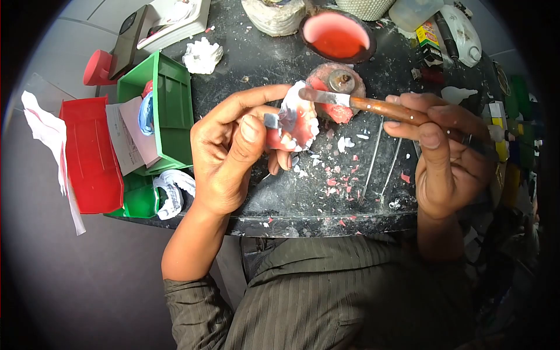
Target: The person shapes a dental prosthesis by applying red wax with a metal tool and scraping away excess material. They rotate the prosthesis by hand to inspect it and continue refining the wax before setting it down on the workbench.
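Observation:
My left hand (pixel 230 140) is closed around a dental model (pixel 300 125) with pink wax and white teeth. A small grey metal piece (pixel 272 120) shows by my left thumb. In my right hand (pixel 446 146) is a wax knife (pixel 396 111) with a brown wooden handle and flat metal blade. The blade's tip lies over the model's upper edge; whether it touches cannot be made out. Just behind the blade stands a small burner (pixel 341 81) on a lump of pink wax (pixel 335 111).
White and pink scraps (pixel 338 178) litter the black table (pixel 268 207). At the back are a bowl of red wax (pixel 337 38) and a crumpled white wad (pixel 202 56). Green (pixel 175 111) and red bins (pixel 90 154) stand left, near a white impression (pixel 170 192). A box (pixel 429 44) sits back right.

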### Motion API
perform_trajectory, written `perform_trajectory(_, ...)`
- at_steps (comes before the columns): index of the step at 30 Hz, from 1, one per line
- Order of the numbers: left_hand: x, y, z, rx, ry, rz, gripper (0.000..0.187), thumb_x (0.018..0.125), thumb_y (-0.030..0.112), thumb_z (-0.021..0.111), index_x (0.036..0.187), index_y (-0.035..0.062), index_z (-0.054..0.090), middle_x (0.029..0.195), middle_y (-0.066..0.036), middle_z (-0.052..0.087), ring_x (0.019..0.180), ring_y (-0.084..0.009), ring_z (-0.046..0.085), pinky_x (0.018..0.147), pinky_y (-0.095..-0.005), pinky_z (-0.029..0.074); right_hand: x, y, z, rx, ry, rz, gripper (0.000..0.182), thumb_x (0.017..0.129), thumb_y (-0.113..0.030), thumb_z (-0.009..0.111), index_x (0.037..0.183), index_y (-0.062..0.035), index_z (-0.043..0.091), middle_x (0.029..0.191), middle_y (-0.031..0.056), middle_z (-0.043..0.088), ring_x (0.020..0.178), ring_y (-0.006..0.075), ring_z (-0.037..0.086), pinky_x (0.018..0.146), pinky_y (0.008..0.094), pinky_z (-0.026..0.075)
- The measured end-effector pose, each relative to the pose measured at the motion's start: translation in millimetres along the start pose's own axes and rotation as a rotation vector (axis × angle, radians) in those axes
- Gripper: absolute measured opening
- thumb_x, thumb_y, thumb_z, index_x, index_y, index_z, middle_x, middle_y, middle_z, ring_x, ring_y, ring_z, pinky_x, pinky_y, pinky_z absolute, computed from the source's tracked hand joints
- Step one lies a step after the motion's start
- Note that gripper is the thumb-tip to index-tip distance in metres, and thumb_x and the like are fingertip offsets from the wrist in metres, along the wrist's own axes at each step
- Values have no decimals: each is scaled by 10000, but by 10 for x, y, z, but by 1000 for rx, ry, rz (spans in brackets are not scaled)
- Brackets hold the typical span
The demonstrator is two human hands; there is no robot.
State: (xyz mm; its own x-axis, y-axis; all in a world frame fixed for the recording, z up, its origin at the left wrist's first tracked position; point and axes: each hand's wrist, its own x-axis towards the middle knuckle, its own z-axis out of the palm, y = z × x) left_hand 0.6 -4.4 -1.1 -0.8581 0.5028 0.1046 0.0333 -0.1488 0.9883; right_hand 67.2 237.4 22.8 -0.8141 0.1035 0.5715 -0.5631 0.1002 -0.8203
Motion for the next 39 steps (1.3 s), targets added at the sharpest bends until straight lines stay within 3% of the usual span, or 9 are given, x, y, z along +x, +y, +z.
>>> perform_trajectory(8, 1, 3, 30, -5, 21, -12, 774, 953, 561, 485, 1226, -163, 491, 856, -148, 646, 590, -165, 634, 459, -234, 479, -16, 131, -34, 25, 38, -124, 177, 941, 36, 495, 986, 158, 615, 1124, 222, 611, 982, 375, 665, 859, 515, 589)
perform_trajectory(11, 1, -9, 34, 11, 24, -2, 774, 957, 566, 470, 1222, -160, 499, 825, -125, 628, 587, -158, 628, 458, -231, 475, 71, 115, -174, 39, -34, -180, 188, 940, 37, 504, 1069, 146, 586, 1119, 270, 623, 960, 393, 675, 833, 461, 613)
perform_trajectory(13, 3, -45, 40, -178, 42, 33, 517, 995, 373, 526, 1190, -104, 569, 795, -110, 671, 593, -112, 605, 488, -211, 463, 78, 96, -212, -63, 230, -75, 207, 942, 39, 506, 1120, 128, 563, 1101, 317, 624, 946, 402, 680, 775, 382, 637)
perform_trajectory(17, -1, -31, 60, -185, 46, 28, 515, 996, 375, 523, 1184, -102, 573, 793, -109, 670, 590, -111, 603, 488, -211, 464, 76, 96, -187, -163, 240, -54, 190, 947, 39, 504, 1105, 120, 573, 1099, 331, 615, 951, 399, 679, 718, 334, 646)
perform_trajectory(22, 1, -34, 52, -165, 58, 31, 520, 994, 378, 526, 1181, -105, 573, 793, -111, 671, 588, -111, 603, 488, -211, 465, 44, 73, -208, 9, -10, -73, 206, 949, 19, 502, 1105, 136, 567, 1117, 278, 632, 975, 378, 672, 810, 434, 622)
perform_trajectory(25, 10, 2, 35, 10, 20, -2, 808, 941, 590, 486, 1218, -169, 496, 824, -123, 625, 576, -150, 619, 448, -228, 466, 10, 70, -98, -44, -59, -95, 217, 949, 14, 497, 1110, 141, 565, 1095, 251, 641, 976, 374, 666, 832, 482, 600)
perform_trajectory(31, 0, 15, 29, 15, 30, -27, 830, 920, 603, 515, 1213, -173, 493, 833, -127, 637, 570, -158, 628, 444, -229, 470, -18, 66, -35, -72, -13, -97, 186, 943, 30, 486, 1078, 142, 549, 1060, 277, 623, 958, 384, 665, 817, 513, 601)
perform_trajectory(34, -5, -30, 44, -161, 61, 23, 526, 972, 379, 571, 1178, -105, 577, 815, -120, 687, 590, -109, 606, 494, -212, 467, -24, 41, -5, 1, -49, -66, 172, 934, 41, 489, 1073, 131, 538, 1052, 298, 619, 958, 396, 664, 814, 523, 602)
perform_trajectory(39, -10, -30, 38, -152, 65, 26, 528, 966, 378, 584, 1181, -104, 577, 817, -118, 691, 594, -110, 611, 495, -213, 468, -44, 81, -5, -71, -47, -120, 177, 927, 50, 492, 1088, 116, 527, 1044, 312, 616, 944, 404, 666, 803, 513, 607)
